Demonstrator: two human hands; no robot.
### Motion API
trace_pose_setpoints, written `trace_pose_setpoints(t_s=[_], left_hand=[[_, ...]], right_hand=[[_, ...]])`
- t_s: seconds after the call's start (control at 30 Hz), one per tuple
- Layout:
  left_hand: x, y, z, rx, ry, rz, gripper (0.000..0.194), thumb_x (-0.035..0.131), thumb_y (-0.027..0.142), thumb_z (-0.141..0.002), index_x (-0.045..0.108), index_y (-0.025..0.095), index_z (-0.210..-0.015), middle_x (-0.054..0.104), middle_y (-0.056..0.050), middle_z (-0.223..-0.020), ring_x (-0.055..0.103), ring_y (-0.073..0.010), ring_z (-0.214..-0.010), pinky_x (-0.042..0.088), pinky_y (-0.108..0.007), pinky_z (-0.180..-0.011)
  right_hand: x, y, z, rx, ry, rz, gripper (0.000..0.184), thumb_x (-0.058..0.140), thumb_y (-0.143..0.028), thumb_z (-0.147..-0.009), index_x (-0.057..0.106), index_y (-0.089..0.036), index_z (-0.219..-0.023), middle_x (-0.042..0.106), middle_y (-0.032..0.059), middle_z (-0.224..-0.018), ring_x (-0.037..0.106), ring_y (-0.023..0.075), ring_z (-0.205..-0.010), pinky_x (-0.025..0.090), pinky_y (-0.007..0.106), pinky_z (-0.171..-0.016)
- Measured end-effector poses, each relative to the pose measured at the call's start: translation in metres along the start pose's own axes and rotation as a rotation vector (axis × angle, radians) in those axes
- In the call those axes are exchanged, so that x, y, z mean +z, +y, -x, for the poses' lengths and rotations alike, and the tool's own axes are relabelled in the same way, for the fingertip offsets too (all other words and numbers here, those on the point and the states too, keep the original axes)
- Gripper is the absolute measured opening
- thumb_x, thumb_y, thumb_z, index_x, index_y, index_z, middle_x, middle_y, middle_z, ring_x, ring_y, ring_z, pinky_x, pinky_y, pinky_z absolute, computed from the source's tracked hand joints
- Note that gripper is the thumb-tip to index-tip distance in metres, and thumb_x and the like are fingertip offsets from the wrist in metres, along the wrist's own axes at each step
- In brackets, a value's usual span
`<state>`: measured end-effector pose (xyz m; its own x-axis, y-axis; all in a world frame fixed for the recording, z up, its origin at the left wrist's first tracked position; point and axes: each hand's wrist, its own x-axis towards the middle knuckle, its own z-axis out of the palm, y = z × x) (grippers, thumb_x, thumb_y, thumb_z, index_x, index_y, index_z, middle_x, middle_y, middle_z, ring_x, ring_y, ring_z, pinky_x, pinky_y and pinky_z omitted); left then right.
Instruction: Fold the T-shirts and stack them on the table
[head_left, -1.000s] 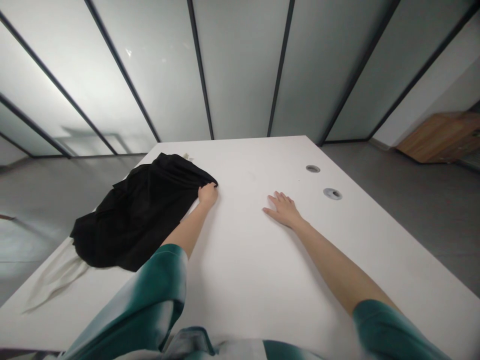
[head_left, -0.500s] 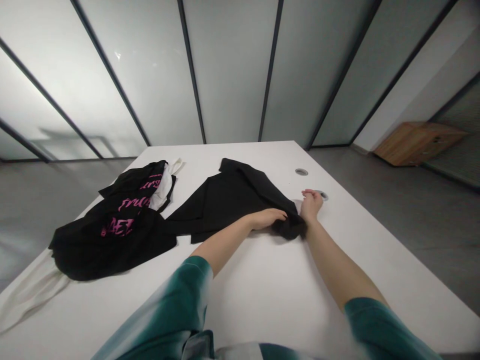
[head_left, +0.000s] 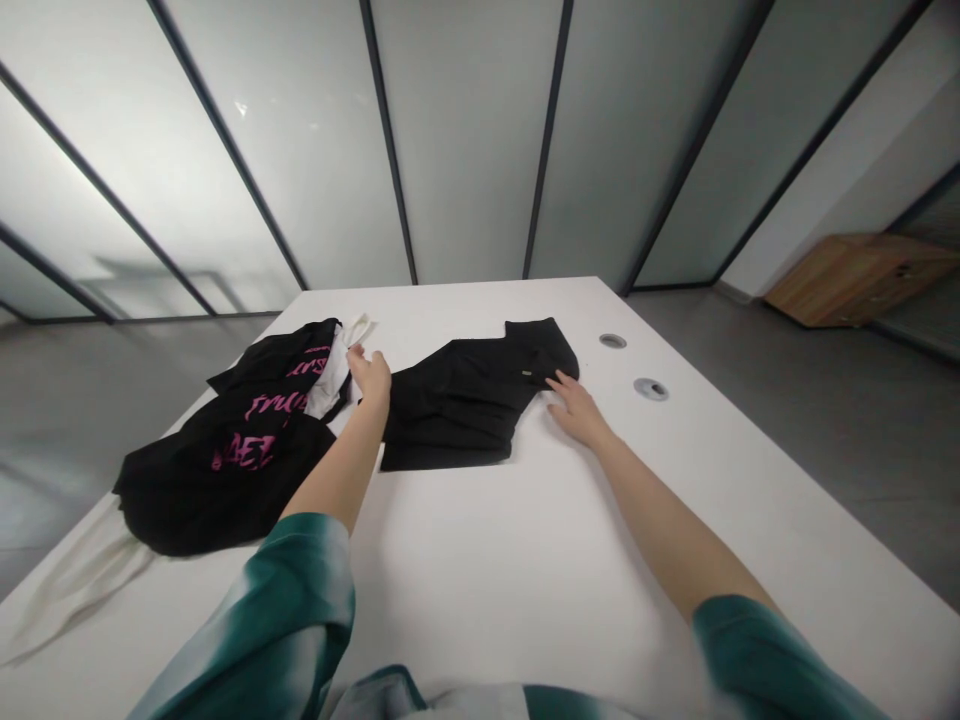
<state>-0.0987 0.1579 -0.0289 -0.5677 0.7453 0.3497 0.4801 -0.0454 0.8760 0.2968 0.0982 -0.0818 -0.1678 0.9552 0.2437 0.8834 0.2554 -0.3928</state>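
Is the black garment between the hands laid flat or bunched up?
Mostly flat: the black garment lies low on the white table, slightly wrinkled. Whether it is folded, I cannot tell.

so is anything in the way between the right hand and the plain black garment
Nothing visible. The right hand has its fingers at the plain garment's right end, overlapping it in this view. The printed garment lies off to the left.

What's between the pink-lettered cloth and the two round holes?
In the head view, the plain black cloth lies there, the left hand by one end and the right hand at the other; then white table.
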Motion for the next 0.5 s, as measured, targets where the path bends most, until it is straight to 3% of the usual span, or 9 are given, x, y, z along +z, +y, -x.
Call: trace_pose_setpoints(t_s=[0.07, 0.2, 0.27, 0.4, 0.5], left_hand=[[0.004, 0.005, 0.015, 0.096, -0.141, -0.1, 0.043, 0.046, 0.019, -0.086, 0.048, 0.011, -0.128, 0.058, -0.017, -0.13, 0.058, -0.023, -0.117, 0.046, -0.037, -0.102], [0.034, 0.033, 0.057, 0.408, -0.675, -0.348, 0.041, 0.046, 0.029, -0.092, 0.054, 0.014, -0.129, 0.06, -0.014, -0.132, 0.058, -0.023, -0.12, 0.043, -0.034, -0.105], [0.05, 0.047, 0.074, 0.476, -0.772, -0.538, 0.049, 0.039, 0.039, -0.097, 0.048, 0.015, -0.139, 0.052, -0.014, -0.143, 0.055, -0.0264, -0.126, 0.041, -0.037, -0.107], [0.072, 0.069, 0.09, 0.452, -0.868, -0.831, 0.071, 0.032, 0.057, -0.097, 0.025, 0.017, -0.155, 0.047, -0.021, -0.146, 0.057, -0.0355, -0.123, 0.045, -0.046, -0.1], [0.077, 0.074, 0.089, 0.518, -1.006, -0.914, 0.074, 0.042, 0.061, -0.091, 0.032, 0.02, -0.152, 0.05, -0.022, -0.143, 0.058, -0.0387, -0.121, 0.048, -0.047, -0.095]], right_hand=[[-0.001, -0.009, 0.001, 0.0, -0.065, 0.076, 0.062, 0.048, -0.031, -0.084, 0.049, -0.014, -0.144, 0.048, 0.0131, -0.148, 0.039, 0.0315, -0.137, 0.032, 0.046, -0.111], [-0.008, -0.022, 0.006, 0.005, -0.071, 0.09, 0.061, 0.049, -0.029, -0.084, 0.048, -0.012, -0.143, 0.062, 0.0142, -0.125, 0.055, 0.0307, -0.116, 0.041, 0.044, -0.101], [-0.01, -0.026, 0.009, -0.047, -0.083, 0.054, 0.062, 0.051, -0.028, -0.083, 0.048, -0.014, -0.143, 0.062, 0.013, -0.122, 0.058, 0.028, -0.11, 0.044, 0.04, -0.098], [-0.011, -0.03, 0.013, -0.006, -0.031, 0.094, 0.071, 0.056, -0.037, -0.082, 0.041, -0.012, -0.147, 0.047, 0.0167, -0.144, 0.053, 0.0309, -0.121, 0.043, 0.041, -0.1], [-0.015, -0.03, 0.012, 0.121, -0.059, 0.215, 0.071, 0.057, -0.041, -0.083, 0.042, -0.014, -0.147, 0.046, 0.0167, -0.147, 0.046, 0.0361, -0.127, 0.039, 0.047, -0.103]])
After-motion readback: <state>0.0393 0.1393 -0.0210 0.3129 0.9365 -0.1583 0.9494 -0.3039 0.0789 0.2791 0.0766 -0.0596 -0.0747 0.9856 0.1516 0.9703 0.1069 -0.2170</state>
